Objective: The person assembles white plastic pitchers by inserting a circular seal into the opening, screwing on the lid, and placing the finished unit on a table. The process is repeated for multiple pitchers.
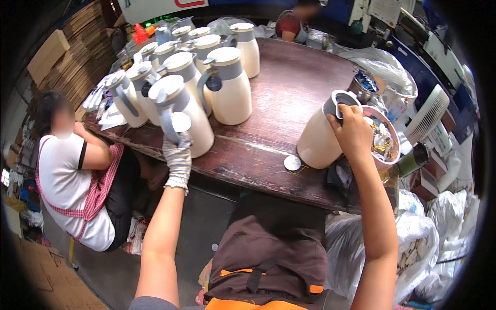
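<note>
My left hand (178, 161), in a white knitted glove, is closed round the grey handle of a cream vacuum jug (199, 135) at the table's near edge. A round white tag (181, 122) hangs on that handle. Farther right, a lidless cream jug (316, 137) with a grey collar stands slightly tilted in view. My bare right hand (354, 132) grips it at the rim, fingertips bent into its mouth. A second round white tag (292, 163) with gold string lies beside its base. Whether the right jug has a handle is hidden.
Several more lidded jugs (230, 88) crowd the dark wooden table (274, 77)'s left side. A pink tub (395, 147) of tags and a metal tin (361, 90) stand at the right. A person (77, 170) sits left, another (292, 23) beyond the table. Plastic bags (413, 237) lie lower right.
</note>
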Demonstrator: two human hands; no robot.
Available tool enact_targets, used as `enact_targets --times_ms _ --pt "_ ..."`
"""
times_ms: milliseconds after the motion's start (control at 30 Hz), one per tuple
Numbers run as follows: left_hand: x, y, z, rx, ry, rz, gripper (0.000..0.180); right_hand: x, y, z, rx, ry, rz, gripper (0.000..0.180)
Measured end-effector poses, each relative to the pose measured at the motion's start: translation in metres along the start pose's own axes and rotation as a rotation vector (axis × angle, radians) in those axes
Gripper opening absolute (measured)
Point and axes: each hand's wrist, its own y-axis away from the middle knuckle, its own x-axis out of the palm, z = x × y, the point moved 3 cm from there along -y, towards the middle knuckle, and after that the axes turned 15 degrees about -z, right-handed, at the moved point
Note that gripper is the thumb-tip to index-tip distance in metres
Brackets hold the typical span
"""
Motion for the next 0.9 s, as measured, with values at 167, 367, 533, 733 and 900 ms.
enact_targets --times_ms 167,367,533,733,900 --pt "0.019 -0.018 -0.010 0.120 -0.572 0.103 0.050 0.008 -0.008 -0.024 0.033 -0.087 0.008 0.037" --pt "-0.004 0.051 -0.049 0.308 -0.278 0.022 0.050 -0.096 0.042 -0.026 -0.049 -0.465 -0.235 0.025" --pt "0.063 0.164 -0.137 0.439 -0.188 0.869 0.057 -0.156 0.127 -0.001 -0.302 -0.833 0.012 0.037" --pt "0.045 0.224 -0.084 -0.337 -0.254 1.038 0.031 -0.167 0.228 -0.105 0.223 -0.567 -0.139 0.022" --pt "0.035 0.224 -0.101 -0.433 -0.256 0.956 0.032 -0.147 0.429 -0.350 1.065 -0.001 -0.336 0.033"
